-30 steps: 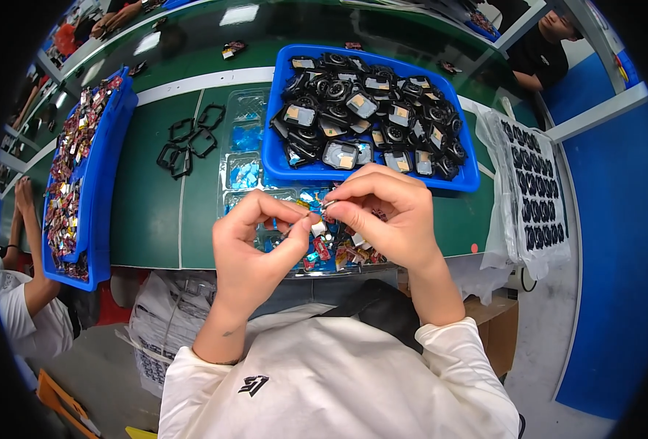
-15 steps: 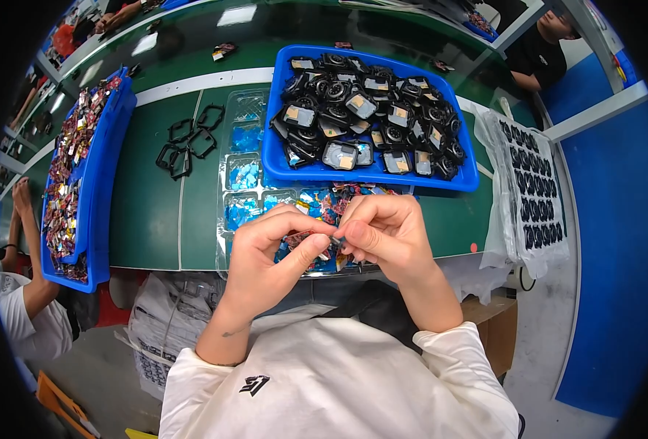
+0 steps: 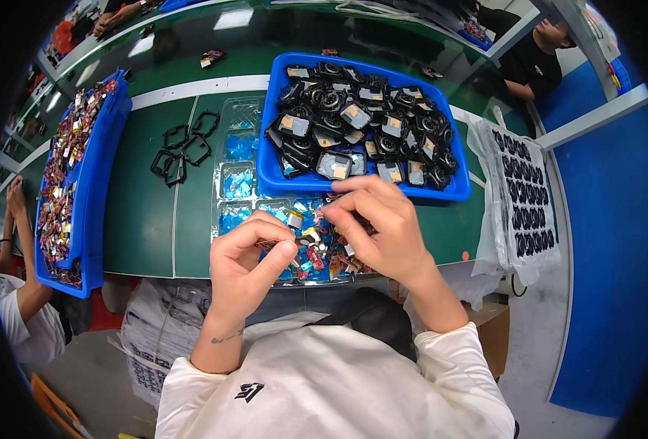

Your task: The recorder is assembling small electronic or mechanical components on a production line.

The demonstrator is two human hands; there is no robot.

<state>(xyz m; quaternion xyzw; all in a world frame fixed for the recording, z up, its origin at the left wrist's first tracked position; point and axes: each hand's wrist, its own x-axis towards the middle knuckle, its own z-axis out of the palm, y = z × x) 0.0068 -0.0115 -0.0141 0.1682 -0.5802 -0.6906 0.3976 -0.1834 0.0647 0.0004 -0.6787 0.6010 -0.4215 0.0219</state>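
My left hand point(image 3: 247, 256) is closed, thumb and forefinger pinching a small reddish circuit board point(image 3: 268, 244) that is mostly covered by the fingers. Just right of it, my right hand point(image 3: 386, 230) is held over a clear plastic tray point(image 3: 215, 197), with thumb and a finger pressed together and another finger stretched out; whatever it pinches is too small to make out. Below both hands, the tray's compartments hold blue film pieces point(image 3: 236, 181) and small wired electronic parts point(image 3: 314, 256).
A blue bin point(image 3: 265, 172) heaped with black watch-like casings stands beyond the tray. Black frames point(image 3: 196, 150) lie on the green table at left, beside a blue bin of small boards point(image 3: 82, 241). White-wrapped sheets of black parts point(image 3: 526, 194) are at right. Other people sit nearby.
My hands have come apart: the right hand has moved away from the board, up over the tray. The left hand keeps the board and has shifted slightly left.
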